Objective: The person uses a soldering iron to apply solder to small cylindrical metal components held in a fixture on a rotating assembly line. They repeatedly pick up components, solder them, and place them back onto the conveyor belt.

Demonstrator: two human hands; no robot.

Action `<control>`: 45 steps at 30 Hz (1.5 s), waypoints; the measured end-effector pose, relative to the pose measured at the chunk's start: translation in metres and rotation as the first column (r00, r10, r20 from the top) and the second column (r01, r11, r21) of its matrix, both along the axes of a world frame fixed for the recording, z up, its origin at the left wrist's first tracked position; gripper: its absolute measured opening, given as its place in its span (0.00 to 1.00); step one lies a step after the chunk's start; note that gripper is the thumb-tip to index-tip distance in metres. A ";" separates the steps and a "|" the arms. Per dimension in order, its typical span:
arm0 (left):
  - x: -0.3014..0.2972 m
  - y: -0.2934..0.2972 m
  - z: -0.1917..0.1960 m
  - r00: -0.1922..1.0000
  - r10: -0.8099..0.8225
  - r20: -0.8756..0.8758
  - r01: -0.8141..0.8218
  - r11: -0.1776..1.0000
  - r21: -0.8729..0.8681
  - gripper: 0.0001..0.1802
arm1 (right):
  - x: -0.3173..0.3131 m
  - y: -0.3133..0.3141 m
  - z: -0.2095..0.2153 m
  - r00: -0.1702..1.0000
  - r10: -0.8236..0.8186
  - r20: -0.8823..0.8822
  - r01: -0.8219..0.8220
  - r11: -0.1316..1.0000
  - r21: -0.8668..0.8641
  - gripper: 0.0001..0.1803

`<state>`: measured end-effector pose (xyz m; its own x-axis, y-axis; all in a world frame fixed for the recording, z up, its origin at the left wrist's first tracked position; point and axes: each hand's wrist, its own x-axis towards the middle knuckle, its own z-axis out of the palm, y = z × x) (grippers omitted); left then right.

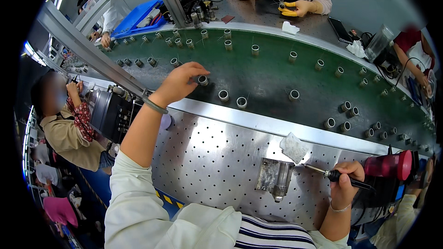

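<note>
My left hand [181, 83] is stretched out over the green conveyor belt [258, 76]. Its fingers are apart and curve just above a small metal cylinder [203, 80] with an open top; no grip on it shows. In my right hand [346, 186] is a black-handled soldering iron [333, 175], held like a pen with its metal tip pointing left. The tip ends beside a metal fixture block [267, 175] on the perforated metal worktop [203, 157]. A silvery cylindrical part [280, 180] lies in or on the block. Touching distance from the tip is a crumpled white wipe [293, 147].
Several more metal cylinders [294, 95] stand along the belt, some with thin wires. A red and black device [392, 166] sits right of my right hand. Across the belt a person in yellow finger covers [295, 8] works. A metal frame post [106, 60] slants at left.
</note>
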<state>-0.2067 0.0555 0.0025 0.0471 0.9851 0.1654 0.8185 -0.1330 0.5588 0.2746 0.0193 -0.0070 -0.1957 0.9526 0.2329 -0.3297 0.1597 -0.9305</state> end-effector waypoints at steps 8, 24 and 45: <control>0.081 -0.024 0.018 0.731 0.087 0.676 0.008 0.991 -0.137 0.15 | -0.003 -0.001 0.004 1.000 0.002 -0.005 -0.002 1.000 0.011 0.13; 0.195 -0.041 -0.001 0.253 0.245 0.936 0.731 0.585 -0.351 0.21 | -0.005 -0.009 0.013 0.997 0.063 0.036 -0.065 0.995 0.075 0.13; 0.208 -0.072 -0.004 0.203 0.085 0.975 0.504 0.845 -0.178 0.11 | -0.006 -0.009 0.007 0.981 0.191 0.028 -0.193 0.973 0.124 0.10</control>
